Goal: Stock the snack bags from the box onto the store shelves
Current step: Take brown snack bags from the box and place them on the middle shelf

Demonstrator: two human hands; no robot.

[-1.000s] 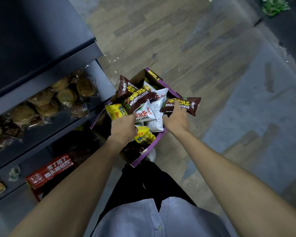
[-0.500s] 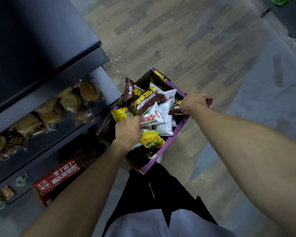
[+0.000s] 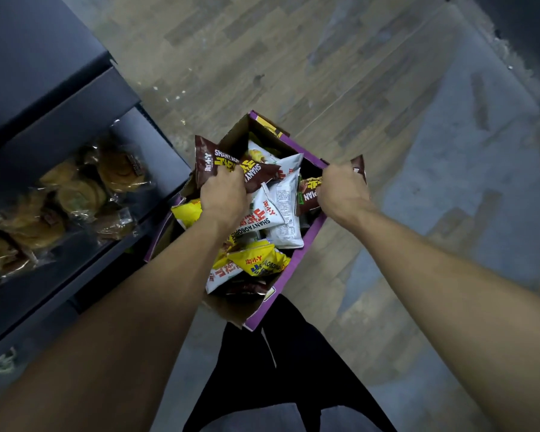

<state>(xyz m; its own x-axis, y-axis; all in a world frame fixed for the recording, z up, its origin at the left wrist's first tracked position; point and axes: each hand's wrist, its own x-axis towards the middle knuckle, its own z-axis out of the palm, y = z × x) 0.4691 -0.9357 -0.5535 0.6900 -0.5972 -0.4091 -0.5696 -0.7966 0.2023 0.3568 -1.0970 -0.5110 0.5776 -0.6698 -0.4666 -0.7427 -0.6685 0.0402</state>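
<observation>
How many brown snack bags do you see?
3: far bag and second bag at the left hand; third bag in the right hand. The box may hide more.

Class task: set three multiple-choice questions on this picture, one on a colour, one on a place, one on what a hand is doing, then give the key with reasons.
1. What colour is the open cardboard box outside? A green; B purple; C red.
2. Where do the clear-wrapped golden pastries lie? A in the box; B on a trolley; C on the dark shelf.
3. What is the right hand doing? A gripping a brown snack bag; B resting flat, empty; C pointing upward.
Key: B, its outer wall is purple; C, they lie on the shelf; A, fingers curl round the bag.
</observation>
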